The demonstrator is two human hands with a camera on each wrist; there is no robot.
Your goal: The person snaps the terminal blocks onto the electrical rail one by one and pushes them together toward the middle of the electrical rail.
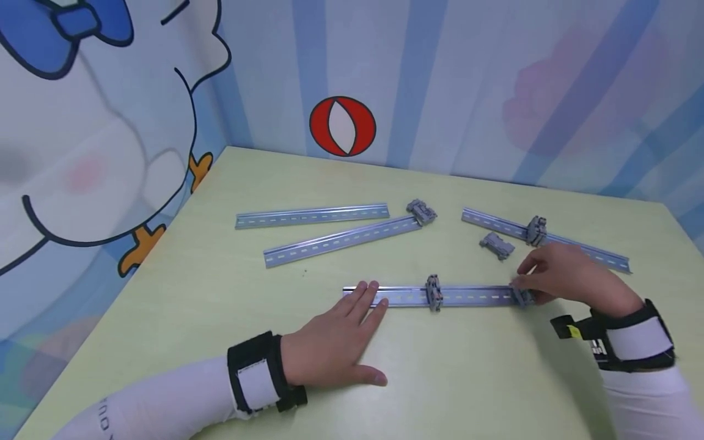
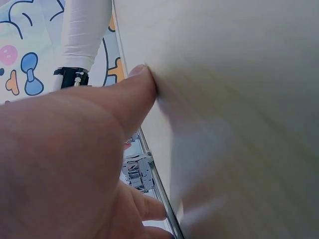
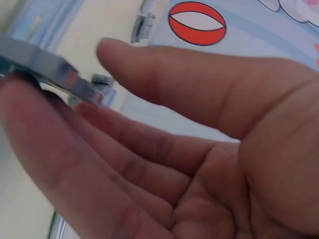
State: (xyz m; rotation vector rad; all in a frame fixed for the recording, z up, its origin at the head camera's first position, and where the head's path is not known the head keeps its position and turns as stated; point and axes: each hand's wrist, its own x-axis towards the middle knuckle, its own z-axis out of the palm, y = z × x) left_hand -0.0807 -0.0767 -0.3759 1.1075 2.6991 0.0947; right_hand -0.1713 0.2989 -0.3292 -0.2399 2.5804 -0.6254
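Observation:
On the table lies a slotted metal mounting rail (image 1: 478,296). My left hand (image 1: 335,342) is laid flat over the rail's left end, fingers straight and thumb spread. At the rail's right end, my right hand (image 1: 561,275) holds a grey terminal block (image 1: 522,296) with curled fingers. In the right wrist view this block (image 3: 45,64) shows at the fingertips, partly cut off by the frame edge. A second terminal block (image 1: 434,293) sits upright across the rail between the hands. The left wrist view shows mostly the left thumb (image 2: 142,89), with grey blocks (image 2: 138,172) behind it.
Two more slotted rails, a straight one (image 1: 313,216) and a slanted one (image 1: 341,241), lie behind the left hand. A grey block (image 1: 421,211) is at the slanted one's end. Back right, another rail (image 1: 588,250) carries a block (image 1: 536,231); a loose block (image 1: 497,245) lies nearby.

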